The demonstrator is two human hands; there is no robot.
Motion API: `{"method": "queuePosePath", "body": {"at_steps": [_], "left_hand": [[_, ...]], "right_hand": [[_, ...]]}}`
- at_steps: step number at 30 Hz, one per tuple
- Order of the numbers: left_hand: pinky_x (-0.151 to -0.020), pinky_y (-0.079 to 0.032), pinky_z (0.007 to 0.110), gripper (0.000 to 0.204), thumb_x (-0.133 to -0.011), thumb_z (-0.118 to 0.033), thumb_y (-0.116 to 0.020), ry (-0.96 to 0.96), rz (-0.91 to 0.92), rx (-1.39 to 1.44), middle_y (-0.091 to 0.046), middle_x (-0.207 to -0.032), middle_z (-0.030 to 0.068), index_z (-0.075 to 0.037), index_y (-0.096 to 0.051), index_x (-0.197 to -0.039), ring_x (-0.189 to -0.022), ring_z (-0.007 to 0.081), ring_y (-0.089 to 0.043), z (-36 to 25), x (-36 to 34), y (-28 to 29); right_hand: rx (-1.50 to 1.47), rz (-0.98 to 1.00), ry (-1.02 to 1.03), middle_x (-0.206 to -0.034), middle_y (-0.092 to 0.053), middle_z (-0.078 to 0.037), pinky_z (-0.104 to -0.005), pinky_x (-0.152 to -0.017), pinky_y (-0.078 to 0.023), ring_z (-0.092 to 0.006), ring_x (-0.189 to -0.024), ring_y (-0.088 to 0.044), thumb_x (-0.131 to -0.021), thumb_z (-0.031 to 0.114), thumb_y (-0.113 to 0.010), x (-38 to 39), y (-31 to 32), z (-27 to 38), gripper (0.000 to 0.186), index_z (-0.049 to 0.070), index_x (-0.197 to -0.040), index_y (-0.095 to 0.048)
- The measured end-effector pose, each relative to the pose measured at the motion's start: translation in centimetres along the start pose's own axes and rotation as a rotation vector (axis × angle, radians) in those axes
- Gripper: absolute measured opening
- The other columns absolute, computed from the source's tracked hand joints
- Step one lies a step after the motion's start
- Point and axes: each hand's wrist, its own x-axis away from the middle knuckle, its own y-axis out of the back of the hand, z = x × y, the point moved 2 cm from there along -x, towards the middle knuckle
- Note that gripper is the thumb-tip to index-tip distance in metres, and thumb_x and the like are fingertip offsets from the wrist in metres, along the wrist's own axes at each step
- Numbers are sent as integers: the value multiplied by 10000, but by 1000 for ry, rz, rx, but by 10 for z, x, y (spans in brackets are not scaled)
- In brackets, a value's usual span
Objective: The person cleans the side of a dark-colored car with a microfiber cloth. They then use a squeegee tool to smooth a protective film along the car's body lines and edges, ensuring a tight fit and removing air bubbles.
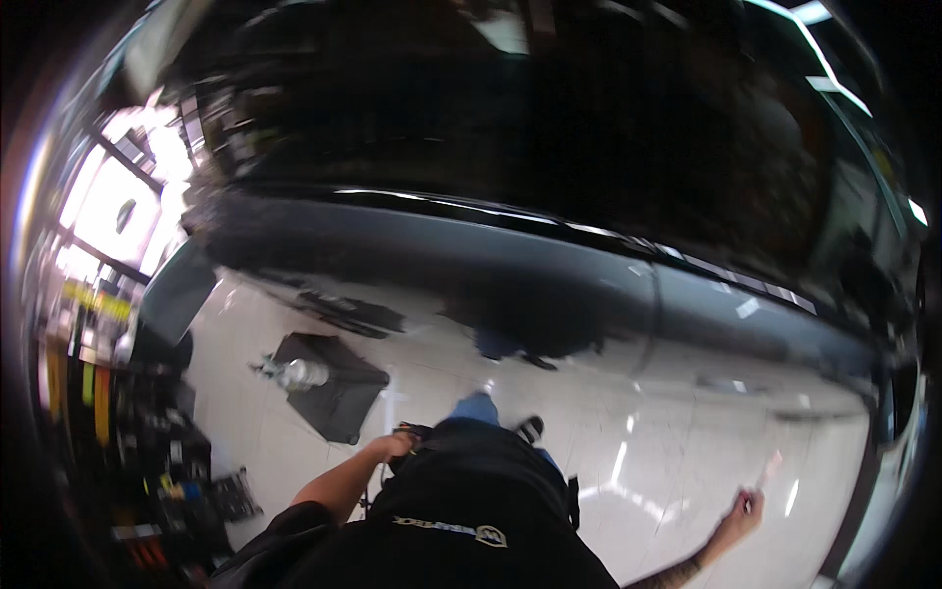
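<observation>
My left hand (392, 447) is down at the left side of my black apron (461, 510), its fingers curled around a dark item (412, 434) at waist level that I cannot identify. My right hand (744, 508) hangs out at the lower right over the pale floor, fingers curled; whatever it may hold is too blurred to name. In front of me is a glossy dark car (510, 255), its side panels and windows filling the upper view. Left of my feet a dark grey stool or box (343, 402) stands on the floor with a silvery tool or container (299, 373) on it.
Dark racks or carts (157, 471) with assorted items line the left edge, with a bright glazed opening (113, 206) above them. The glossy light-tiled floor (608, 432) runs between me and the car, reflecting ceiling lights. A dark vertical edge stands at the far right.
</observation>
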Motion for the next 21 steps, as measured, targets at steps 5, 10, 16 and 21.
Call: {"method": "queuePosePath", "body": {"at_steps": [5, 10, 16, 21], "left_hand": [[-954, -526, 422, 264, -810, -189, -678, -327, -63, -1198, -734, -1076, 168, -74, -765, -1031, -1069, 321, -692, 54, -42, -31], [-995, -498, 388, 403, -811, -253, -717, -413, -100, -603, -691, -1237, 113, -143, -702, -1199, -1170, 283, -646, 113, -53, -49], [-900, -517, 486, 457, -872, -418, -616, -391, -176, -516, -695, -1152, 234, -22, -717, -1077, -1080, 382, -675, 133, -35, -64], [-819, -550, 425, 332, -831, -321, -668, -228, -171, -699, -713, -1146, 167, -85, -739, -1053, -1023, 309, -706, 147, -14, -67]], "right_hand": [[53, -57, -28, -848, -672, -252, -468, -695, -496, -357, -703, -608, -878, 228, -700, -4, 4, 31, 297, -64, -871, -644], [272, -47, 73, -783, -677, -278, -500, -691, -499, -365, -674, -618, -907, 260, -723, 23, -23, 61, 367, -105, -907, -689], [301, 133, 75, -723, -690, -197, -438, -623, -497, -251, -603, -615, -920, 261, -714, 41, -44, 63, 351, -89, -933, -704], [-179, 164, -258, -841, -692, -180, -370, -625, -552, -240, -710, -645, -899, 155, -713, 66, -9, 70, 264, -88, -999, -688]]}}
